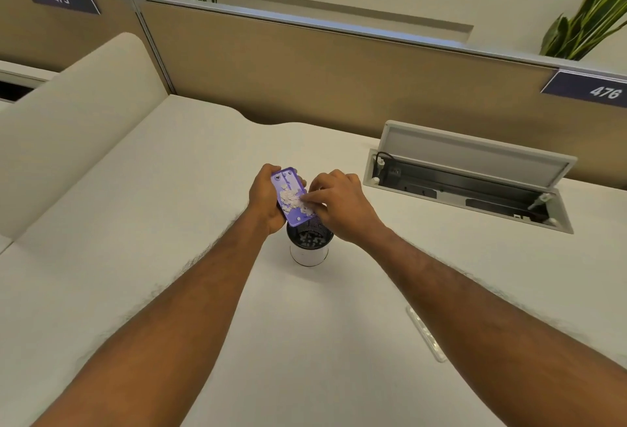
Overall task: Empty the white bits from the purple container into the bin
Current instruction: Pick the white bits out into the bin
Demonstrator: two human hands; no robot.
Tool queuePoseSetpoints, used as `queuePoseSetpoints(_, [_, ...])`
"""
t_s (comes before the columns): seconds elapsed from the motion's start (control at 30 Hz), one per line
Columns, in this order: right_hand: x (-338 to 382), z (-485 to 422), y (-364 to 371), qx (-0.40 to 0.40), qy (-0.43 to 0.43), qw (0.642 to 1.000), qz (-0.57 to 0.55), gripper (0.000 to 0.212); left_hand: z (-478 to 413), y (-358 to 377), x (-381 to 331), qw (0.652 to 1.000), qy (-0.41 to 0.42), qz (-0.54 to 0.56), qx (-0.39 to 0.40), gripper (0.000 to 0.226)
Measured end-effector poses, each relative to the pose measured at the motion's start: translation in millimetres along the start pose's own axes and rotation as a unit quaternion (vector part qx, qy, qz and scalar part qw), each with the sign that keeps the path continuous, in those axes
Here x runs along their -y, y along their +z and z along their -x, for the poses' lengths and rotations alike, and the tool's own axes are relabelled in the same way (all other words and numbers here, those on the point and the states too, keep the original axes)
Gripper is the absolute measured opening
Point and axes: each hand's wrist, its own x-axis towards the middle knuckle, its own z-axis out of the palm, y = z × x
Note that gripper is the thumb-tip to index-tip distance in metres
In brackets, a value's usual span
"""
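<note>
My left hand grips a flat purple container from its left side, tilted with its lower end over the bin. A heap of white bits lies in its lower half. The fingertips of my right hand rest on the bits at the container's right edge; the hand holds nothing. Directly below stands a small round bin with a white wall and a dark inside, where several white bits lie at the bottom.
The bin stands on a white desk. An open cable hatch with a raised lid sits at the right. A tan partition closes the far edge. A small clear strip lies at the near right.
</note>
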Motion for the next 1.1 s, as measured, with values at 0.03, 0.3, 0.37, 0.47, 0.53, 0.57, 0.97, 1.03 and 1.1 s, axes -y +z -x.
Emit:
queuePoseSetpoints(0.03, [-0.5,0.3,0.6,-0.003,0.003,1.0,-0.004,0.032,-0.3,-0.4,-0.9,1.0,0.002,-0.007,-0.003,0.04])
queuePoseSetpoints(0.3, [2.2,-16.0,-4.6,-0.034,0.024,0.999,-0.024,0.027,-1.4,4.2,-0.6,0.995,0.036,-0.085,-0.042,0.034])
queuePoseSetpoints(0.37, [2.8,-10.8,-0.1,-0.03,0.009,0.999,-0.009,0.031,-2.0,3.6,-1.6,0.994,0.046,-0.092,-0.045,0.035])
queuePoseSetpoints(0.47, [1.7,1.0,10.5,-0.026,-0.009,1.0,0.005,0.03,-1.8,3.0,-1.1,0.993,0.051,-0.095,-0.038,0.036])
queuePoseSetpoints(0.53, [0.7,7.3,16.5,-0.025,-0.002,1.0,0.007,0.028,-1.7,4.0,0.0,0.993,0.054,-0.097,-0.04,0.037])
queuePoseSetpoints(0.57, [0.6,9.6,18.4,-0.026,0.001,1.0,0.005,0.027,-1.7,4.4,0.4,0.993,0.056,-0.095,-0.044,0.037])
queuePoseSetpoints(0.97, [1.8,3.7,8.0,-0.073,0.058,0.993,-0.073,0.021,-4.3,12.6,0.3,0.987,0.06,-0.131,-0.071,0.035])
queuePoseSetpoints(1.03, [5.0,3.3,9.0,-0.057,0.038,0.995,-0.071,0.02,-2.1,14.5,-0.2,0.986,0.062,-0.13,-0.082,0.03])
queuePoseSetpoints(1.1, [7.1,6.8,13.9,-0.042,0.027,0.997,-0.065,0.02,-1.2,16.0,-1.1,0.986,0.065,-0.131,-0.078,0.028])
